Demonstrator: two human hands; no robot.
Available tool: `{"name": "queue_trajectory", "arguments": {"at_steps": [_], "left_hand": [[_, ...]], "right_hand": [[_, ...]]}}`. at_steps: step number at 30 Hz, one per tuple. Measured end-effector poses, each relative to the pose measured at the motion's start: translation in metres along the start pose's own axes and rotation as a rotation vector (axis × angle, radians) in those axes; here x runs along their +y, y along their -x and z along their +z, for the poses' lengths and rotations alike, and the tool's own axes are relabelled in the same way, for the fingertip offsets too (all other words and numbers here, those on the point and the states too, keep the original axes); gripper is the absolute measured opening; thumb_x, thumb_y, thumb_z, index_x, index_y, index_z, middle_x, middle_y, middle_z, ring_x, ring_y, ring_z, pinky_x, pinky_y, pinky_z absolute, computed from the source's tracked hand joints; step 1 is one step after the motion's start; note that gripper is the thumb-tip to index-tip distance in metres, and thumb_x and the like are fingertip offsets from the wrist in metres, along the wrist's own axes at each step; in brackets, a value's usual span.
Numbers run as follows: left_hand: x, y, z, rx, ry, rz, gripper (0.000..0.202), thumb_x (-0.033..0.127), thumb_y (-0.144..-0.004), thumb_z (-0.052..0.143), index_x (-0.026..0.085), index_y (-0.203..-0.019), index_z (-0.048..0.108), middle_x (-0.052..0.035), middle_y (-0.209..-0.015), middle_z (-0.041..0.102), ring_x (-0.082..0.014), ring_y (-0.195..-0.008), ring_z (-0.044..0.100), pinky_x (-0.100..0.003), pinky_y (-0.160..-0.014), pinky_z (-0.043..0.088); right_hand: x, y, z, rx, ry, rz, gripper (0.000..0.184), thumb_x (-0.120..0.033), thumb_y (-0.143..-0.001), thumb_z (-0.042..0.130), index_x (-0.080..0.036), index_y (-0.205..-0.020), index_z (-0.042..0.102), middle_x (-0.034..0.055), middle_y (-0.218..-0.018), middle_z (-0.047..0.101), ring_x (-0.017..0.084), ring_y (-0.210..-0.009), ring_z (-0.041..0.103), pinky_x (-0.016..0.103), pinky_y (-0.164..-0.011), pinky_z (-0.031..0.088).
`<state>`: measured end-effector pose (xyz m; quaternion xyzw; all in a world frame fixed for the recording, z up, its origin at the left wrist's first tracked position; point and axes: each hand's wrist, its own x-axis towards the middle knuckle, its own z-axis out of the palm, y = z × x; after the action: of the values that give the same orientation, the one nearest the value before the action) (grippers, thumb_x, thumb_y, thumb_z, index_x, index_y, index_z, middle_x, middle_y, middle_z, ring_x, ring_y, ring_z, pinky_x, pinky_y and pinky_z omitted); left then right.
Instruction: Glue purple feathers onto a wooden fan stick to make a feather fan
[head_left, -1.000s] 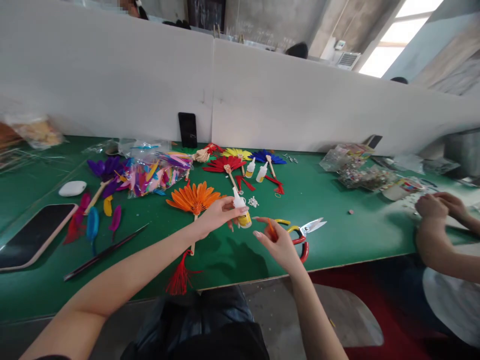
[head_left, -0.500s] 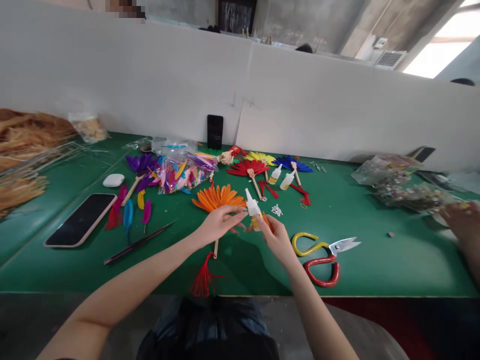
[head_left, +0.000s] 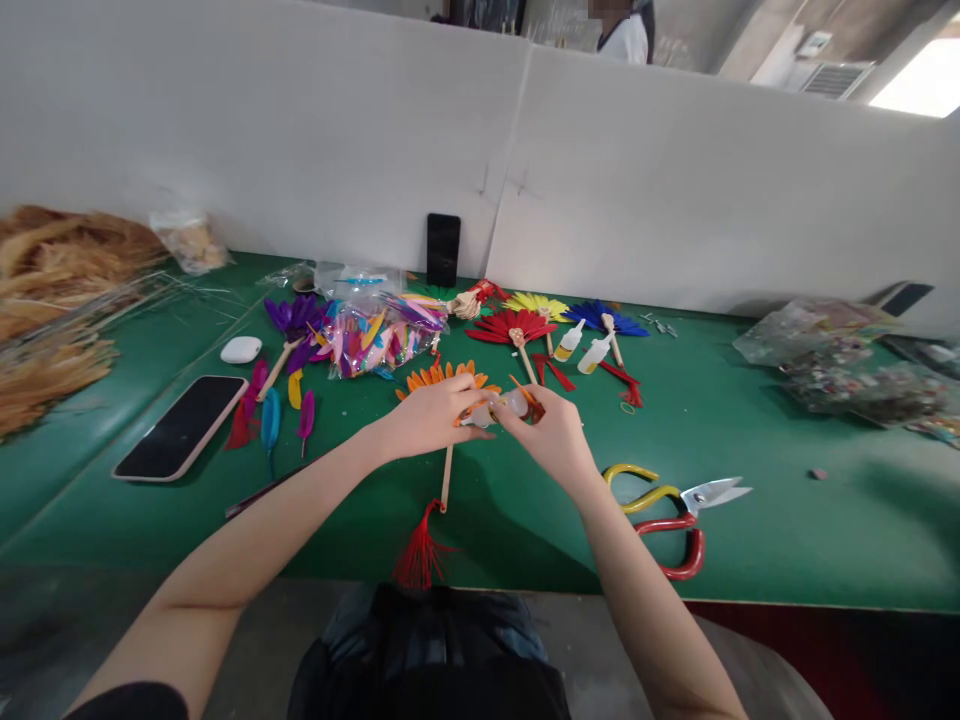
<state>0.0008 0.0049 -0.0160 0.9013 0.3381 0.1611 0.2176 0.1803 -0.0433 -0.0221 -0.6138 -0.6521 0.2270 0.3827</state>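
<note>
My left hand (head_left: 433, 412) and my right hand (head_left: 550, 434) meet above the green table (head_left: 525, 520). Between them lies a small white glue bottle (head_left: 501, 406), tipped on its side; the left fingers close on one end and the right fingers pinch the other. An orange feather (head_left: 523, 391) sticks up from my right fingers. Right behind the hands lies an orange feather fan (head_left: 442, 378) with a wooden stick and a red tassel (head_left: 420, 555).
Yellow-and-red scissors (head_left: 667, 510) lie right of my right wrist. A phone (head_left: 181, 426), loose feathers (head_left: 271, 420) and a bag of coloured feathers (head_left: 375, 338) are to the left. Red, yellow and blue fans with two glue bottles (head_left: 583, 346) sit behind. Straw piles at far left.
My hands came together and moved away from me over the orange fan. The glue bottle went from upright to lying sideways between both hands. The view shifted left.
</note>
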Motion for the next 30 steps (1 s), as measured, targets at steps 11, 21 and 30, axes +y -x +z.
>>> {"name": "queue_trajectory", "arguments": {"at_steps": [11, 21, 30], "left_hand": [[-0.022, -0.024, -0.006, 0.142, 0.252, -0.119, 0.024, 0.037, -0.070, 0.061, 0.016, -0.065, 0.051, 0.0032, -0.057, 0.045, -0.0077, -0.052, 0.040, -0.021, -0.047, 0.028], [-0.037, -0.009, 0.013, 0.132, 0.379, -0.158, 0.023, 0.030, -0.069, 0.059, 0.015, -0.086, 0.060, 0.0010, -0.067, 0.057, -0.0102, -0.055, 0.049, -0.021, -0.051, 0.037], [-0.043, -0.008, 0.025, 0.206, 0.410, -0.150, 0.019, 0.026, -0.067, 0.058, 0.014, -0.082, 0.060, 0.0035, -0.063, 0.052, -0.0085, -0.054, 0.043, -0.019, -0.050, 0.034]], "right_hand": [[-0.005, -0.036, 0.015, 0.074, -0.022, -0.133, 0.033, -0.048, -0.071, 0.065, -0.016, -0.077, 0.062, 0.0021, -0.074, 0.056, 0.014, -0.063, 0.049, 0.026, -0.057, 0.036], [0.002, -0.036, 0.040, -0.012, -0.120, -0.131, 0.031, -0.047, -0.072, 0.064, -0.017, -0.077, 0.062, 0.0045, -0.084, 0.058, 0.016, -0.070, 0.055, 0.027, -0.062, 0.042], [0.009, -0.034, 0.049, -0.001, -0.091, -0.205, 0.024, -0.041, -0.077, 0.061, -0.017, -0.081, 0.059, 0.0044, -0.086, 0.056, 0.016, -0.073, 0.055, 0.027, -0.066, 0.043]]}}
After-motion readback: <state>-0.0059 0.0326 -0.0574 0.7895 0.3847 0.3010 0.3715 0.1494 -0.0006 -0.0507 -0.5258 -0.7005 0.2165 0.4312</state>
